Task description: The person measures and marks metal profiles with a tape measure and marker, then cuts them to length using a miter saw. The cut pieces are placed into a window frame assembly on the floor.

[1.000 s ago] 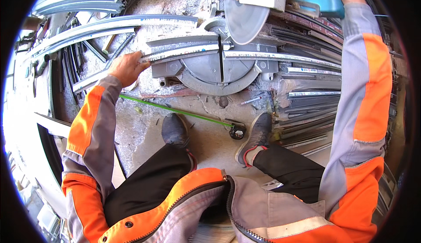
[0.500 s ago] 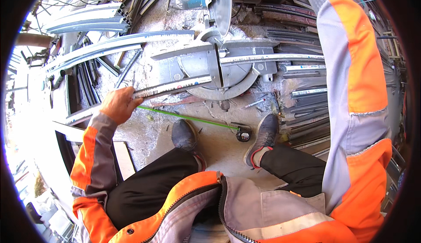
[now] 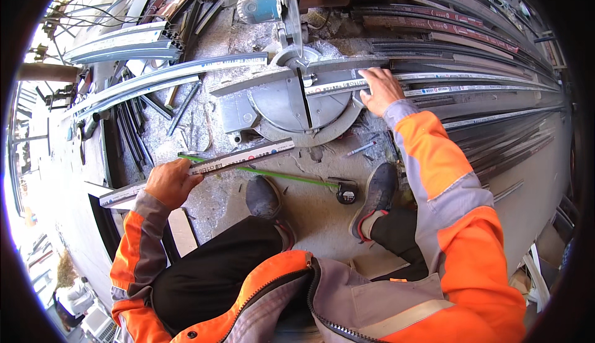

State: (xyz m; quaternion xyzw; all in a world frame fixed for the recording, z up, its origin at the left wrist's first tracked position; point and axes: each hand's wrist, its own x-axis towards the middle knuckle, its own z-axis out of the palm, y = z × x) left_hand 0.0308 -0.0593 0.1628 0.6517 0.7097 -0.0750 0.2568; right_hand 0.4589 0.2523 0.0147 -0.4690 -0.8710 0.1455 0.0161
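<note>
At the near left of the saw base [image 3: 240, 112], well in front of its left fence [image 3: 254, 81], the left hand [image 3: 167, 183] is closed around a short strip [image 3: 248, 157]. The strip, a narrow profile with a white printed face, crosses the grip: one end projects beyond the hand to the lower left, while the longer part slants up to the right. Its far end appears just at the near edge of the base; whether the two touch cannot be told.

At the right side of the base, the right hand [image 3: 381, 91] holds a long strip [image 3: 334, 87] in a narrow grip, thumb toward the near edge and fingers over the far side. The strip's end lies left of this hand, just right of the slot [image 3: 304, 98] in the round turntable [image 3: 279, 104] and in front of the right fence [image 3: 347, 65]. Beyond the hand, two white-faced lengths run right; which one continues the held strip cannot be told.

Above the far edge of the base stands the saw head, with a blue-green motor housing [image 3: 259, 6]. On the floor [image 3: 297, 219] in front, a black tape measure [image 3: 347, 193] lies between the two shoes, nearer the right shoe [image 3: 381, 185] than the left shoe [image 3: 263, 195]; its green blade [image 3: 285, 175] extends left and passes behind the short strip. Stacked profiles [image 3: 446, 24] lie to the right of the base.
</note>
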